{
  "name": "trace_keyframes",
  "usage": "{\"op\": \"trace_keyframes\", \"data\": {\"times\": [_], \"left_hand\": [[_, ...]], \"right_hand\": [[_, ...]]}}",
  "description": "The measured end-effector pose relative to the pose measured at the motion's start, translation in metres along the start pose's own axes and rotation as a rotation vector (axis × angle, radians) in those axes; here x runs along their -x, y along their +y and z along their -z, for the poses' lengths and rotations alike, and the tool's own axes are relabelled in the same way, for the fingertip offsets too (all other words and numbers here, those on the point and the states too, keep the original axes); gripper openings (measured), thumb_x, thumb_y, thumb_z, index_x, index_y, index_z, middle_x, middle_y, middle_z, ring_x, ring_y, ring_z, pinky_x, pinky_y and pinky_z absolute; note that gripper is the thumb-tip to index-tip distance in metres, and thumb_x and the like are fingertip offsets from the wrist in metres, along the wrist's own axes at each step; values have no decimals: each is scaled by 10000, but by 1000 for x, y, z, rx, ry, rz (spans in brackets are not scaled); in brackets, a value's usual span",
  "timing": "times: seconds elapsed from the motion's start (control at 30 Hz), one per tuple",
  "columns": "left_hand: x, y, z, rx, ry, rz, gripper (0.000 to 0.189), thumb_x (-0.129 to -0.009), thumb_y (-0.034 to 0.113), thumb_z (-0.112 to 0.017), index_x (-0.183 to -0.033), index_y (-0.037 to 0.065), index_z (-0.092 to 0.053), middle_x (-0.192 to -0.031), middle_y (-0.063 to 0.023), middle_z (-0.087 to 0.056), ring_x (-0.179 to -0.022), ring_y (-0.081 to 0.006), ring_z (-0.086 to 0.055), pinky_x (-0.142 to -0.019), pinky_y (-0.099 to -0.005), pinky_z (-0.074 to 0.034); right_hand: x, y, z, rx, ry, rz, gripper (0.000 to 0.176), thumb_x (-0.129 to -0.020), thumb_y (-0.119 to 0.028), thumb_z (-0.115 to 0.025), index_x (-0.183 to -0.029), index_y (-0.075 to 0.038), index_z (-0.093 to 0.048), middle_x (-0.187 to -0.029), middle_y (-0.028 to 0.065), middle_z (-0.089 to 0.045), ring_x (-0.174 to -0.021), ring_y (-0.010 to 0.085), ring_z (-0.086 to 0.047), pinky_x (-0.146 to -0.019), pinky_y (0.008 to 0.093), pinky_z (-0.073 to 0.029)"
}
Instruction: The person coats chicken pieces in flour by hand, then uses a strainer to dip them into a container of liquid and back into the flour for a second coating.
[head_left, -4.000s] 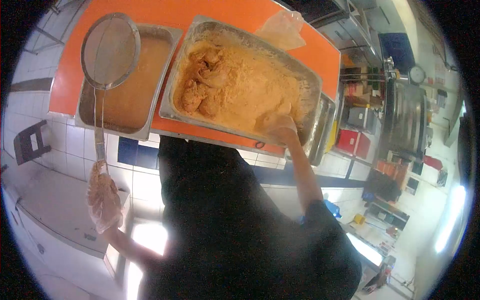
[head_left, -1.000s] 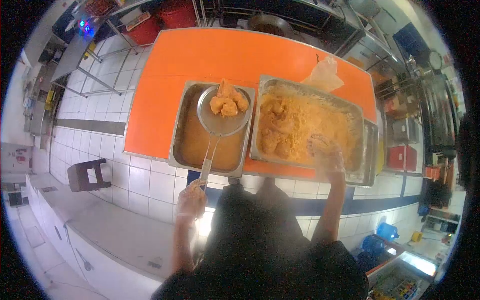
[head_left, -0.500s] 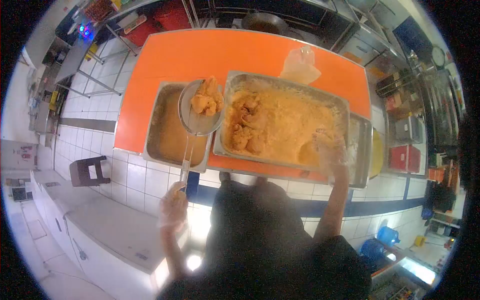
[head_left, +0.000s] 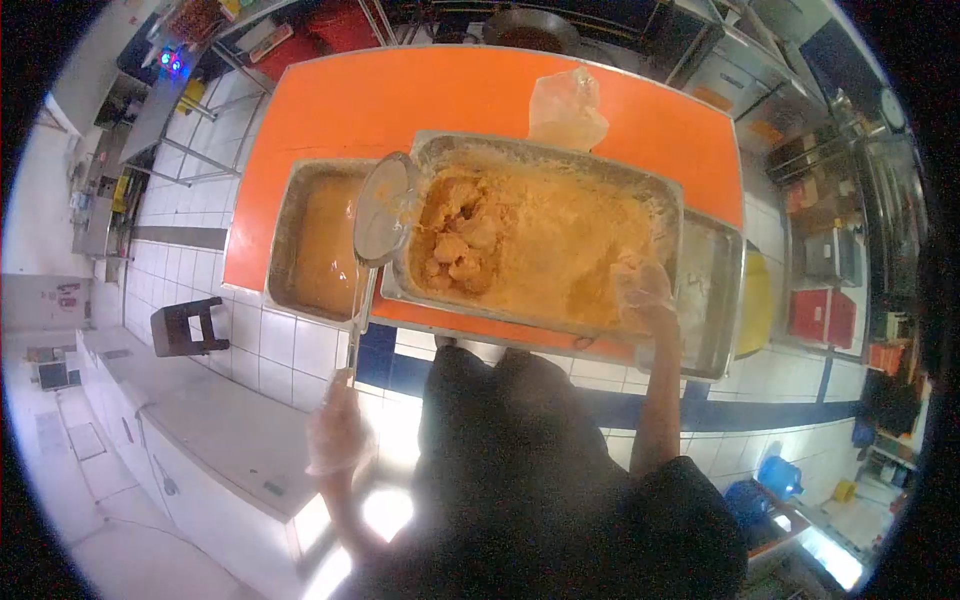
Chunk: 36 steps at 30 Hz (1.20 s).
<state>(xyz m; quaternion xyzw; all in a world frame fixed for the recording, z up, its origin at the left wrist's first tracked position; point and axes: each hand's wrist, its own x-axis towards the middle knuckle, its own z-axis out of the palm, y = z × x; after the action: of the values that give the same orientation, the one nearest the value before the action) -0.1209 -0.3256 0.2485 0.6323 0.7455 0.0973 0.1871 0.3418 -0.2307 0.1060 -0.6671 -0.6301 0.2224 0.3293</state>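
My left hand (head_left: pixel 338 428), in a clear plastic glove, is closed around the long handle of a wire strainer (head_left: pixel 384 212). The strainer is tilted over the left edge of the large metal pan (head_left: pixel 560 150), and no pieces show in its mesh. Orange-yellow breading flour (head_left: pixel 560 235) fills this pan. Battered chicken pieces (head_left: pixel 458 245) lie heaped at its left end. My right hand (head_left: pixel 642 285), gloved too, rests at the flour's right side, fingers extended and holding nothing visible. A smaller metal pan (head_left: pixel 283 225) of thin orange batter (head_left: pixel 325 240) stands on the left.
A crumpled clear plastic bag (head_left: pixel 567 110) lies on the orange table (head_left: pixel 400 90) behind the large pan. Another metal pan (head_left: pixel 710 300) sits at the right, partly under the large one. A dark stool (head_left: pixel 188 328) and a white chest unit (head_left: pixel 210 440) stand to the left.
The chicken has left the strainer and lies in the large pan's left end. The strainer has tipped towards that pan. My right hand appears slightly higher and further left in view.
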Motion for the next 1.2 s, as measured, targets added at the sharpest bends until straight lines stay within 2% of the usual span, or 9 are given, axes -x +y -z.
{"op": "trace_keyframes", "data": {"times": [0.23, 0.3, 0.6, 0.73, 0.8, 0.93, 1.0, 1.07, 1.2], "left_hand": [[-29, -66, -36, -28, 77, -8, 288, -892, 121, -440, -1159, 166, -538, -737, -27, -520, -607, -98, -494, -616, -245, -444], [-42, -78, -34, 389, -7, 420, 287, -903, 128, -442, -1168, 168, -543, -688, -4, -460, -579, -67, -447, -536, -218, -416], [-97, -93, -26, 1109, -290, 524, 264, -916, 247, -482, -1139, 125, -553, -684, -13, -516, -541, -80, -482, -429, -242, -404], [-128, -107, -26, 786, -350, 608, 298, -904, 241, -496, -1141, 69, -548, -699, -40, -542, -595, -142, -534, -523, -278, -462], [-141, -90, 1, -376, -365, 36, 366, -883, 255, -524, -1164, 21, -530, -872, -106, -619, -779, -220, -599, -681, -314, -484], [-166, -34, 15, -321, -16, 95, 403, -895, 283, -487, -1194, 14, -512, -1085, -164, -597, -960, -257, -587, -802, -344, -471], [-176, -5, 4, 10, 194, -405, 419, -886, 297, -499, -1187, 6, -521, -1162, -163, -568, -1021, -239, -577, -848, -337, -470], [-181, 67, -27, 1657, -328, -124, 425, -880, 294, -523, -1195, 8, -516, -1135, -141, -583, -1019, -223, -579, -869, -342, -470], [-248, 167, -160, 30, -56, -1276, 398, -842, 302, -532, -1164, 68, -526, -1144, -207, -544, -1127, -327, -479, -950, -410, -377]], "right_hand": [[16, 143, -58, -527, 102, -177, 143, -779, -167, -617, -907, -107, -639, -910, 78, -621, -889, 275, -572, -765, 396, -453], [12, 162, -64, -657, 141, -258, 153, -773, -144, -624, -921, -113, -643, -951, 67, -617, -933, 260, -563, -797, 387, -450], [-54, 91, -56, 476, -213, -491, 361, -866, -184, -515, -1207, -72, -486, -1125, 64, -556, -1010, 186, -539, -863, 355, -442], [-63, 73, -55, 794, -151, 2, 205, -752, -209, -586, -871, -46, -621, -951, 137, -590, -902, 321, -554, -760, 407, -450], [-61, 99, -67, 886, -57, 104, 204, -731, -202, -596, -853, -39, -616, -915, 137, -585, -870, 332, -552, -724, 413, -453], [-25, 226, -114, 274, -51, -75, 349, -837, -219, -463, -1136, -41, -480, -1198, 123, -459, -1137, 320, -400, -943, 491, -286], [-20, 243, -118, 195, -7, -163, 403, -891, -226, -406, -1251, -47, -435, -1314, 120, -419, -1239, 313, -350, -1027, 518, -229], [-28, 207, -104, 431, 0, -65, 350, -874, -218, -436, -1179, -52, -475, -1229, 130, -461, -1146, 322, -400, -940, 500, -285], [-40, 184, -80, 573, 64, 33, 249, -838, -202, -495, -1034, -62, -553, -1057, 149, -545, -958, 341, -502, -767, 463, -398]]}}
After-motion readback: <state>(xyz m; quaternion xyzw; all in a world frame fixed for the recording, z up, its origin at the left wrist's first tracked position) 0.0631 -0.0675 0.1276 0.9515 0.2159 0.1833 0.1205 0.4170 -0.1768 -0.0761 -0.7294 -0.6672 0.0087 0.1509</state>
